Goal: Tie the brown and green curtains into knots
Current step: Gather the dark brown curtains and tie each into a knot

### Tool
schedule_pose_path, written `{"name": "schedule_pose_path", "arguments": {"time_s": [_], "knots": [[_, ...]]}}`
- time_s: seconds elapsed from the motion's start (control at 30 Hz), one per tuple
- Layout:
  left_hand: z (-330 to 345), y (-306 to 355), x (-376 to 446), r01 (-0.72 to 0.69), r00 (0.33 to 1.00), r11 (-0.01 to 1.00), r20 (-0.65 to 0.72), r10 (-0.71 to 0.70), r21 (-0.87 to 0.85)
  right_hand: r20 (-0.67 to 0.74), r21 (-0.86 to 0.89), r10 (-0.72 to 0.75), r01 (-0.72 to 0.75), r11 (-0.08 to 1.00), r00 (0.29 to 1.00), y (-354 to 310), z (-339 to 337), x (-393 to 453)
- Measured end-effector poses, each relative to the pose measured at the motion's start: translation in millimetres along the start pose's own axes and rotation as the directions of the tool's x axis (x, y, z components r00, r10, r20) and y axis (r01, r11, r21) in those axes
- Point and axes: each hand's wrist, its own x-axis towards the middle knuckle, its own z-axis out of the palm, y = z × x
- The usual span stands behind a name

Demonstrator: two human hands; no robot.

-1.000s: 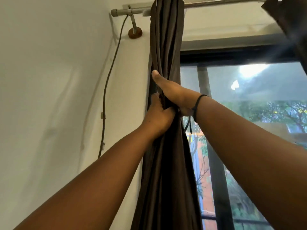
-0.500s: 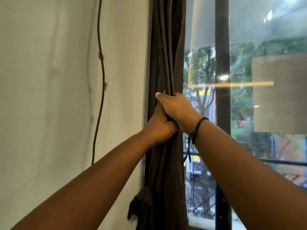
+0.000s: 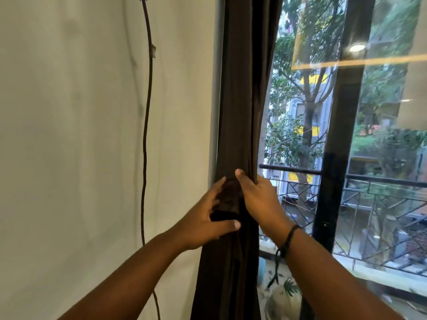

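The brown curtain hangs bunched into a narrow column beside the window's left edge. My left hand grips the gathered cloth from the left, thumb across the front and fingers spread on the folds. Just above and to the right, my right hand clasps the same bundle, thumb pointing up; a black cord band circles its wrist. A dark fold of cloth bulges between the two hands. No green curtain is in view.
A white wall fills the left, with a dark cable clipped down it. Right of the curtain are a dark window frame post, glass, and a balcony railing outside with trees.
Both hands have slid down the curtain, and the view has dropped from the rod to the railing level. My left hand has loosened from a tight fist to spread fingers.
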Motion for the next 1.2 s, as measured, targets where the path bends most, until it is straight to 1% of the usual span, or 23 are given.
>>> {"name": "schedule_pose_path", "arguments": {"time_s": [0.03,0.07,0.13,0.17,0.2,0.27,0.33,0.37,0.43,0.5,0.57,0.63,0.7,0.77,0.8,0.83,0.9,0.97,1.0,1.03,1.1,1.17,1.2], "knots": [[-6,-6,-5,0.047,0.998,0.998,-0.03,-0.048,-0.033,0.03,0.0,0.004,-0.004,1.0,1.0,4,-3,1],[-10,-13,-8,0.077,0.993,0.997,-0.086,-0.078,-0.019,0.071,0.008,0.01,-0.011,1.0,0.997,9,-6,0],[-18,-22,-10,0.145,0.97,0.988,-0.207,-0.13,0.059,0.154,0.06,0.032,-0.042,0.997,0.987,20,-8,-4],[-20,-22,-11,0.168,0.961,0.983,-0.234,-0.148,0.067,0.186,0.111,0.049,-0.07,0.991,0.981,24,-9,-7],[-20,-21,-11,0.175,0.959,0.984,-0.233,-0.162,0.037,0.217,0.183,0.075,-0.116,0.976,0.973,28,-9,-9],[-13,-13,-13,0.136,0.97,0.987,-0.191,-0.151,-0.085,0.287,0.323,0.13,-0.224,0.92,0.949,32,-6,-11],[1,-3,-15,0.064,0.984,0.97,-0.146,-0.1,-0.236,0.369,0.373,0.14,-0.284,0.883,0.919,32,-2,-16],[8,-1,-14,0.033,0.986,0.947,-0.145,-0.083,-0.318,0.41,0.382,0.138,-0.307,0.872,0.902,31,0,-18],[19,-1,-14,0.011,0.981,0.871,-0.165,-0.106,-0.491,0.476,0.394,0.127,-0.34,0.854,0.87,32,0,-24],[19,-2,-15,0.005,0.974,0.835,-0.187,-0.129,-0.551,0.525,0.38,0.108,-0.346,0.858,0.844,33,-4,-27],[14,-5,-15,0.035,0.972,0.841,-0.179,-0.155,-0.539,0.55,0.354,0.087,-0.327,0.876,0.83,35,-11,-29],[8,-9,-14,0.093,0.97,0.843,-0.144,-0.198,-0.531,0.578,0.314,0.076,-0.308,0.898,0.812,35,-17,-29],[8,-10,-12,0.153,0.971,0.816,-0.068,-0.228,-0.557,0.583,0.293,0.084,-0.305,0.906,0.808,35,-19,-29],[11,-7,-9,0.224,0.967,0.737,0.053,-0.248,-0.637,0.578,0.307,0.093,-0.321,0.896,0.811,33,-19,-29],[13,-6,-8,0.236,0.967,0.673,0.101,-0.234,-0.701,0.583,0.328,0.095,-0.341,0.881,0.807,34,-19,-30],[14,-4,-8,0.242,0.968,0.608,0.147,-0.203,-0.756,0.596,0.356,0.097,-0.37,0.858,0.797,35,-19,-32],[17,-2,-9,0.234,0.971,0.507,0.23,-0.073,-0.83,0.639,0.4,0.096,-0.436,0.806,0.763,37,-21,-35],[22,-2,-10,0.216,0.967,0.472,0.253,0.016,-0.855,0.664,0.364,0.104,-0.442,0.82,0.741,38,-24,-39],[24,-2,-9,0.211,0.968,0.473,0.249,0.018,-0.855,0.658,0.314,0.12,-0.416,0.853,0.743,36,-25,-41],[27,-4,-7,0.211,0.973,0.488,0.227,-0.026,-0.847,0.634,0.252,0.137,-0.371,0.894,0.761,34,-26,-43],[28,-4,-4,0.213,0.975,0.557,0.142,-0.169,-0.803,0.512,0.135,0.14,-0.241,0.961,0.848,30,-30,-44],[28,-7,-5,0.175,0.968,0.709,-0.013,-0.252,-0.683,0.346,0.034,0.105,-0.124,0.992,0.932,27,-33,-44],[30,-9,-6,0.118,0.962,0.783,-0.125,-0.243,-0.61,0.262,-0.041,0.082,-0.074,0.996,0.961,29,-33,-44]]}}
